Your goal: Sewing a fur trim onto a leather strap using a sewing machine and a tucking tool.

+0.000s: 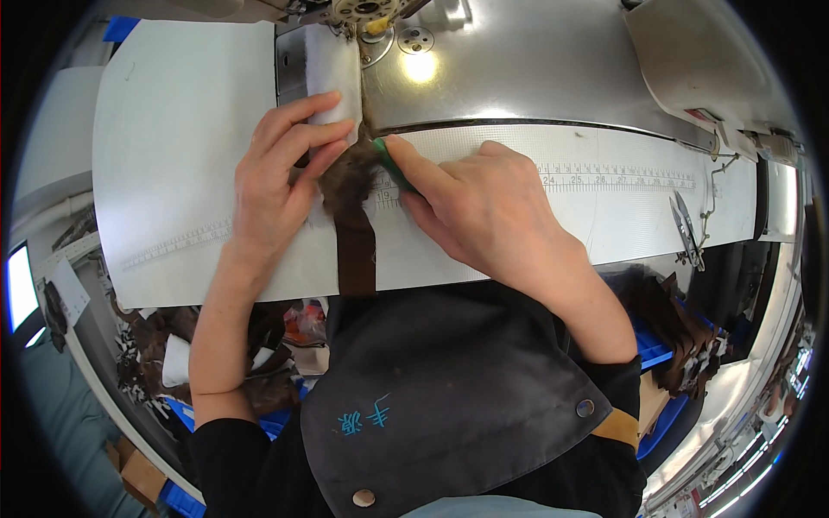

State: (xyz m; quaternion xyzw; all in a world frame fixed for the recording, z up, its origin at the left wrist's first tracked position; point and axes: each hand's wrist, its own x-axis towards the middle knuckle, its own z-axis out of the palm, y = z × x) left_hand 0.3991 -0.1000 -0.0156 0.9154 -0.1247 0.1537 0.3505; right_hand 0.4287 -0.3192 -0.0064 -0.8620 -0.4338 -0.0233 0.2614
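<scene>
A white fluffy strip [332,73] runs from the sewing machine's needle area [367,19] toward me. My left hand [281,164] pinches its near end, fingers lying on top and thumb underneath. Dark brown fur [350,177] bunches at that end, just beside my left thumb. From it a flat brown strip [356,250] hangs to the table's front edge. My right hand [484,194] is closed around a slim green tool [393,166], whose tip touches the seam where white strip and fur meet. The rest of the tool is hidden under my fingers.
The white table [190,129] carries a printed ruler [604,177]. Thread snips [684,226] hang at its right edge. A metal machine bed [509,69] lies beyond. Blue bins [652,345] with brown fur pieces [673,319] stand below right; more scraps [151,341] lie below left.
</scene>
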